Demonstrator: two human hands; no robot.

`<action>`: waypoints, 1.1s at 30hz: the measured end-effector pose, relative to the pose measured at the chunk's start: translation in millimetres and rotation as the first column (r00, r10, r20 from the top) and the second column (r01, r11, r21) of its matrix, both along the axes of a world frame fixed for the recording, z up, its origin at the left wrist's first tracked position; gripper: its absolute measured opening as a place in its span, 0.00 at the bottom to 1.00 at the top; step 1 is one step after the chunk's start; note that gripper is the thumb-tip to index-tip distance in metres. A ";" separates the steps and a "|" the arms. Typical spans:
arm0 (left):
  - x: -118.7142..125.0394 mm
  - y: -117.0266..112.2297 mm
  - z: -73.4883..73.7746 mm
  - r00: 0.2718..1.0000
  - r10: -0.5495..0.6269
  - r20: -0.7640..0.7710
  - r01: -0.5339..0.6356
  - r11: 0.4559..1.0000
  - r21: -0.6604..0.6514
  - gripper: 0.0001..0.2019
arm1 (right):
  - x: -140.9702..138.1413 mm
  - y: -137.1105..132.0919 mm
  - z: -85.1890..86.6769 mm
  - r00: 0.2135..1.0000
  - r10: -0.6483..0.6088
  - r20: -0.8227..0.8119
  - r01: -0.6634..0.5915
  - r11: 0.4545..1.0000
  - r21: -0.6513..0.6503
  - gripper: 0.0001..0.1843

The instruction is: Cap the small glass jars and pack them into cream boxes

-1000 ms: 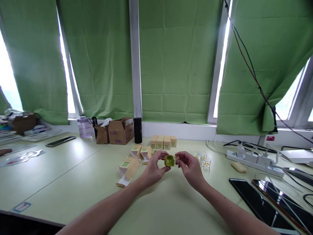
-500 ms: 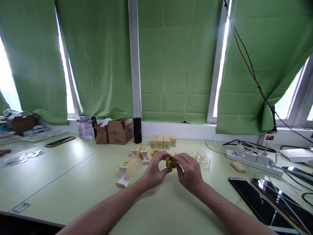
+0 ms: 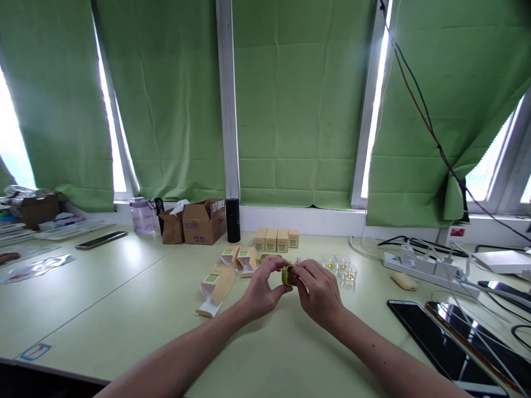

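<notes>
My left hand (image 3: pixel 265 290) grips a small olive-green, square-mouthed case (image 3: pixel 287 275) between thumb and fingers, its open end turned to the right. At that opening are the bent fingertips of my right hand (image 3: pixel 321 290), pressed together; whatever they pinch is hidden. Just right of the hands stand several small clear cups (image 3: pixel 349 273) with gold-coloured centres. Left of my left hand lie opened cardboard boxes (image 3: pixel 224 282) with green labels. Another green piece (image 3: pixel 264 256) shows partly behind my left fingers.
Several closed small cartons (image 3: pixel 271 240) stand in a row at the back, near a black bottle (image 3: pixel 233 221) and a larger cardboard box (image 3: pixel 203 224). To the right are a power strip (image 3: pixel 429 273), cables and a dark tablet (image 3: pixel 431 337). Another person's hand (image 3: pixel 8 257) shows at far left.
My right fingertips have moved slightly left, closer into the case's opening. My left hand keeps the case in nearly the same place.
</notes>
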State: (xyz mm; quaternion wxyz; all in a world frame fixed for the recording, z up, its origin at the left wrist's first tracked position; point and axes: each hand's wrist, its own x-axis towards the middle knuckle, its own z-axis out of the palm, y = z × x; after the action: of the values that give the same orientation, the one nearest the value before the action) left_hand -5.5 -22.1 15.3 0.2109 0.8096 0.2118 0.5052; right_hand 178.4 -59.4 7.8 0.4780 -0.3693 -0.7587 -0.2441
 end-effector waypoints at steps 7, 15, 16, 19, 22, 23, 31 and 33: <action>-1.4 0.8 0.1 0.999 -0.033 -0.005 0.033 0.999 -0.023 0.22 | 0.4 2.2 -3.7 0.999 -0.024 0.023 0.023 0.999 0.023 0.11; -2.1 0.5 0.1 0.997 -0.078 -0.001 0.078 0.996 -0.052 0.23 | 1.9 6.4 -9.4 0.999 0.005 0.037 -0.008 0.998 0.065 0.11; -2.2 0.7 0.0 0.997 -0.081 -0.002 0.081 0.995 -0.055 0.23 | 1.8 6.7 -9.8 0.999 0.006 0.039 -0.008 0.998 0.066 0.11; -2.5 1.5 0.2 0.997 -0.077 -0.012 0.076 0.996 -0.055 0.22 | 2.2 7.0 -9.3 0.999 0.009 0.043 -0.012 0.998 0.057 0.11; -3.2 3.3 0.9 0.998 -0.056 -0.015 0.056 0.998 -0.041 0.21 | 4.7 6.1 -6.3 0.998 0.038 0.055 -0.040 0.998 0.049 0.10; -3.5 4.1 1.1 0.999 -0.048 -0.014 0.047 0.998 -0.033 0.20 | 6.1 5.5 -5.1 0.997 0.052 0.063 -0.056 0.997 0.050 0.11; -5.8 11.0 0.6 0.998 0.064 -0.009 -0.064 0.998 0.006 0.21 | 14.1 0.8 -2.9 0.994 0.055 0.089 -0.052 0.998 -0.036 0.26; -5.4 10.3 -0.2 0.996 0.082 -0.024 -0.082 0.997 0.015 0.22 | 12.6 1.4 -4.7 0.993 0.056 0.104 -0.048 0.995 -0.083 0.31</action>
State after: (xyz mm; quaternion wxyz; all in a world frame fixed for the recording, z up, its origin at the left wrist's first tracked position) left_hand -10.9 -11.8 15.1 0.1818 0.8077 0.2440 0.5050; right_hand 191.0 -57.9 3.0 0.4280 -0.3549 -0.8015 -0.2202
